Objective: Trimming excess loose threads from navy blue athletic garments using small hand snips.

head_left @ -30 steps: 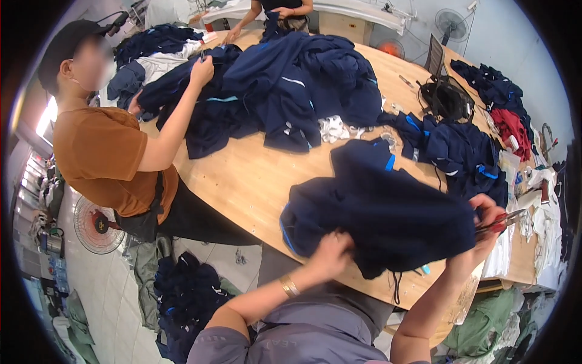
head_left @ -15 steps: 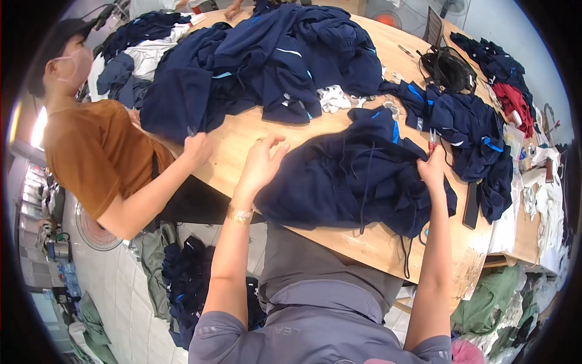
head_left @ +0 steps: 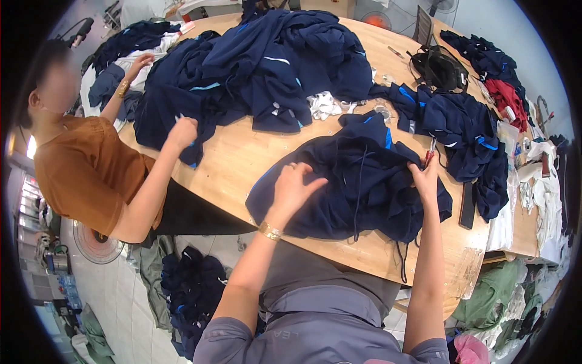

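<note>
Resting spread left hand (head_left: 292, 189) on soft crumpled navy garment (head_left: 357, 179), right hand (head_left: 424, 177) pinching red-handled snips (head_left: 429, 151).

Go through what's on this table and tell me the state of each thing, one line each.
Navy garment: crumpled, spread on the wooden table, cords hanging off the near edge.
Left hand: open, fingers spread, resting on the garment.
Right hand: closed on small red-handled snips, at the garment's right edge.
Navy pile: heaped, unfolded.
Black bag: upright, open or shut unclear.
</note>
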Action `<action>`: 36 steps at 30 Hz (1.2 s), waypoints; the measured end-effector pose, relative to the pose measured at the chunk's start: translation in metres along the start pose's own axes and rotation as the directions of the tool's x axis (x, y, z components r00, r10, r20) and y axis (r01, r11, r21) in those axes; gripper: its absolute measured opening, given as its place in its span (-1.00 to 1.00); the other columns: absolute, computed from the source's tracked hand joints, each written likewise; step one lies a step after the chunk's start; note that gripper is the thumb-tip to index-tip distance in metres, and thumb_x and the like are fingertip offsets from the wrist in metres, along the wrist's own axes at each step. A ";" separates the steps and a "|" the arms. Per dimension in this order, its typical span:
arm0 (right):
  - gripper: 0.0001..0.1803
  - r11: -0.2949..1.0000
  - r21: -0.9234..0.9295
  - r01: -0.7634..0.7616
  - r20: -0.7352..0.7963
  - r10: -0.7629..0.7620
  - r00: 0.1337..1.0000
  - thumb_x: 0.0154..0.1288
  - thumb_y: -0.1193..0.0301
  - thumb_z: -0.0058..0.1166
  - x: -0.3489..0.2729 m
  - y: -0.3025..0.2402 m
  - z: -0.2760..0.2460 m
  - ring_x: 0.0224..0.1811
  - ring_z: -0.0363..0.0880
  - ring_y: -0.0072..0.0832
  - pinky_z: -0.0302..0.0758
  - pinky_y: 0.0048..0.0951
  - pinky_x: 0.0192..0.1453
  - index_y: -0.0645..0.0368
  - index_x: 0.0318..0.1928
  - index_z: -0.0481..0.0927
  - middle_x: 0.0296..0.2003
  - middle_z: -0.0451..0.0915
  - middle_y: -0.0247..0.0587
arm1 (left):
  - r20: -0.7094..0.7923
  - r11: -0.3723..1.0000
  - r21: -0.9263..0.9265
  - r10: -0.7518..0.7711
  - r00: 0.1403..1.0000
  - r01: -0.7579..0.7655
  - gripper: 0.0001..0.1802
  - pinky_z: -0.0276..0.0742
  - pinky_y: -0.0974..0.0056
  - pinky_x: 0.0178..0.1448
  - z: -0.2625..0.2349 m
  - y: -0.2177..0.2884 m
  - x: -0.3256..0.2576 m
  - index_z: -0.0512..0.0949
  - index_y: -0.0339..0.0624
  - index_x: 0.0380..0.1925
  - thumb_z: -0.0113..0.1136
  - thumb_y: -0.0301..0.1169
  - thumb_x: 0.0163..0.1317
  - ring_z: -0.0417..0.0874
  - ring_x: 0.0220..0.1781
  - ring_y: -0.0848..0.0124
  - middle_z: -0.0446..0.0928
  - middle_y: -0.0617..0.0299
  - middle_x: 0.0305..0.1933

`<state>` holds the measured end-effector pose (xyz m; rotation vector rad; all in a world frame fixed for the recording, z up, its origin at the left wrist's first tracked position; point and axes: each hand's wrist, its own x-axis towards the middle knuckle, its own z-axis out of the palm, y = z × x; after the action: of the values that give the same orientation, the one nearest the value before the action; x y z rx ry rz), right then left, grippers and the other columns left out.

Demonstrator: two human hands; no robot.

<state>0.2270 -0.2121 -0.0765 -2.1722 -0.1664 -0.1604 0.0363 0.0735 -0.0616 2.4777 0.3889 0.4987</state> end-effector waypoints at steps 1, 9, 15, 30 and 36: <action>-0.43 0.997 0.054 -0.060 0.032 0.058 0.998 -0.08 0.35 0.25 -0.008 -0.021 0.002 -0.33 0.56 -0.24 0.55 -0.35 -0.40 0.28 -0.08 0.26 -0.18 0.48 0.03 | 0.069 0.996 0.084 -0.012 0.998 0.006 -0.45 0.41 0.23 -0.17 0.002 0.004 -0.002 0.56 -0.21 -0.36 0.40 0.02 -0.20 0.50 -0.23 0.21 0.52 0.13 -0.37; -0.40 0.992 0.070 -0.104 0.037 0.101 0.994 -0.03 0.24 0.30 -0.020 -0.032 -0.005 -0.44 0.55 -0.30 0.50 -0.42 -0.53 0.25 -0.12 0.25 -0.27 0.48 -0.04 | 0.041 0.974 0.202 0.093 0.995 -0.099 -0.48 0.29 0.17 -0.04 0.040 0.014 -0.024 0.55 -0.17 -0.28 0.32 0.00 -0.11 0.41 0.01 0.23 0.50 0.10 -0.15; -0.38 0.978 -0.180 0.101 -0.207 -0.138 0.969 -0.05 0.13 0.34 -0.033 -0.040 0.000 -0.35 0.39 -0.38 0.38 -0.44 -0.23 0.32 -0.21 0.30 -0.35 0.38 -0.12 | -0.367 0.999 0.026 -0.014 0.930 0.025 -0.86 0.38 0.12 -0.17 0.014 -0.018 -0.003 0.54 -0.16 -0.47 0.23 -0.34 0.07 0.52 -0.22 0.13 0.54 0.12 -0.38; -0.69 0.606 0.774 -0.183 0.279 -0.068 0.958 0.20 0.56 0.08 -0.126 -0.134 0.052 -0.40 0.46 -0.63 0.39 -0.66 -0.35 0.09 -0.38 0.15 -0.41 0.45 -0.28 | -0.474 0.951 -0.251 0.042 0.880 -0.181 -0.82 0.50 0.26 -0.21 -0.022 0.024 -0.022 0.55 -0.23 -0.37 0.21 -0.64 -0.02 0.59 -0.29 0.18 0.55 0.10 -0.35; -0.74 0.648 0.704 -0.291 0.466 -0.112 0.878 0.25 0.44 0.08 -0.134 -0.152 0.066 -0.57 0.34 -0.73 0.25 -0.68 -0.51 0.12 -0.33 0.21 -0.46 0.41 -0.38 | -0.457 0.918 -0.359 -0.012 0.889 -0.172 -0.81 0.49 0.33 -0.16 -0.020 0.044 -0.044 0.54 -0.25 -0.40 0.21 -0.70 -0.06 0.62 -0.26 0.25 0.59 0.12 -0.34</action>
<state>0.0717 -0.0799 -0.0152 -1.3073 -0.3325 0.4541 -0.0044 0.0320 -0.0317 1.9790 0.3243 1.0879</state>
